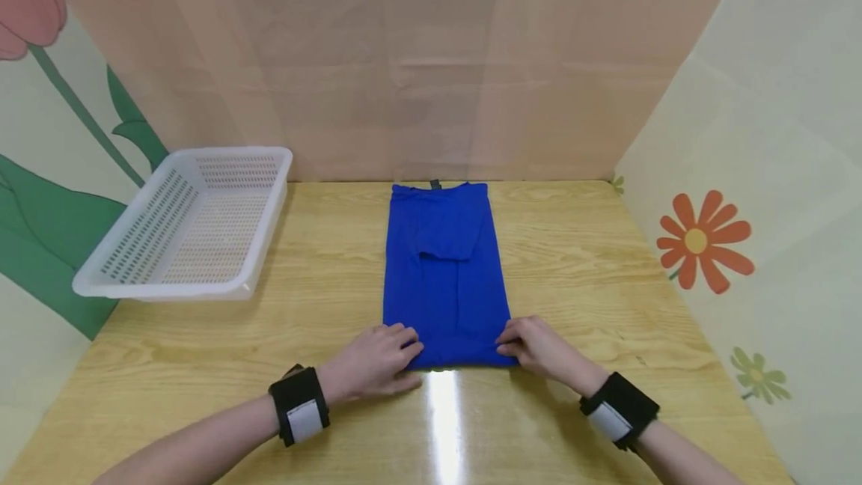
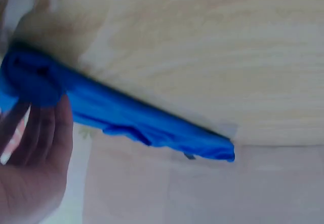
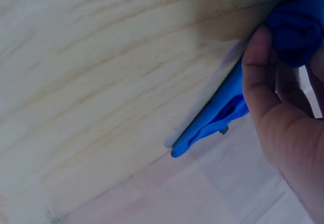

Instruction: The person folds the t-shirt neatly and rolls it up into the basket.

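A blue T-shirt [image 1: 441,283] lies folded into a long strip, a short sleeve laid across its upper part and a dark tag at the far end. Its near edge is turned over into a thick roll, whose end shows in the left wrist view [image 2: 35,79] and the right wrist view [image 3: 298,34]. My left hand [image 1: 377,361] has its fingers bent over the near left corner, thumb low in front. At the near right corner, my right hand [image 1: 539,350] pinches the rolled edge between thumb and fingers.
A white plastic basket [image 1: 252,275] with perforated sides stands at the left on the wooden table [image 1: 323,245]. A pinkish backdrop [image 1: 323,96] rises behind the table's far edge. Flower-printed panels flank both sides.
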Tool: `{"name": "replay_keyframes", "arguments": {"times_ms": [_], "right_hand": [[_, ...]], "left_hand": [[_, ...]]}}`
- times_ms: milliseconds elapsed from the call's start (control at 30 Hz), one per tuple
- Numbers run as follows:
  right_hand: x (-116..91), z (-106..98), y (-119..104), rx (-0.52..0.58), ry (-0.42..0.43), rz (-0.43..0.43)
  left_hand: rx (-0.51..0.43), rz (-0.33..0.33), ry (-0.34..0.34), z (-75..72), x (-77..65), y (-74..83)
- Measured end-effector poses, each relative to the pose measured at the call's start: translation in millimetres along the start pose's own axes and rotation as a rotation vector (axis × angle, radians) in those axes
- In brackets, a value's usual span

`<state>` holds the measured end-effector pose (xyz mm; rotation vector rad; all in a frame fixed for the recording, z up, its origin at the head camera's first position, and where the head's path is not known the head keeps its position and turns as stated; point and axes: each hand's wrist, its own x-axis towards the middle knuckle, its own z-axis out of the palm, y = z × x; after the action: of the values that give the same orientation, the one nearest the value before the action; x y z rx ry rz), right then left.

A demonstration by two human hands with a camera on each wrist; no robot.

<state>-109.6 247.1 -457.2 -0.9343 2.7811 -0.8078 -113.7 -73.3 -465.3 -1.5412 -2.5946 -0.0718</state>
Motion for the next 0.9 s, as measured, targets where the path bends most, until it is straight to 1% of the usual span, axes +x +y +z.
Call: {"name": "replay_keyframes", "arguments": {"times_ms": [100, 167, 267, 333, 467, 600, 667, 733, 833, 900], "right_hand": [[1.0, -0.7, -0.6, -0.005, -0.01, 0.014], [1.7, -1.6, -0.1, 0.004, -0.017, 0.018], [2.9, -2.8, 2.9, 0.011, -0.023, 0.02], [3.7, -3.5, 6.0, 0.015, -0.032, 0.035], [5.6, -3.9, 11.8, -0.004, -0.049, 0.065], [7.8, -3.5, 13.4, -0.045, -0.039, 0.074], [8.4, -2.1, 12.2, -0.079, -0.017, 0.066], [7.7, 0.3, 9.9, -0.118, 0.028, 0.044], [5.3, 7.2, 6.5, -0.213, 0.15, -0.042], [3.7, 12.3, 4.0, -0.255, 0.238, -0.128]], "left_hand": [[0.052, -0.006, 0.05, 7.0, -2.0, 1.9], [0.046, -0.019, 0.083, 9.9, -2.2, 1.5], [-0.012, -0.056, 0.128, 13.4, -1.3, -1.5], [-0.062, -0.088, 0.141, 14.4, -0.6, -4.4], [-0.151, -0.144, 0.123, 15.0, 0.8, -11.0], [-0.271, -0.215, 0.074, 12.8, 3.4, -16.2], [-0.316, -0.252, 0.055, 10.9, 5.2, -17.6], [-0.357, -0.295, 0.03, 8.7, 7.2, -18.1], [-0.402, -0.34, 0.005, 5.8, 9.8, -18.0], [-0.424, -0.361, -0.014, 4.1, 11.2, -18.0]]}}
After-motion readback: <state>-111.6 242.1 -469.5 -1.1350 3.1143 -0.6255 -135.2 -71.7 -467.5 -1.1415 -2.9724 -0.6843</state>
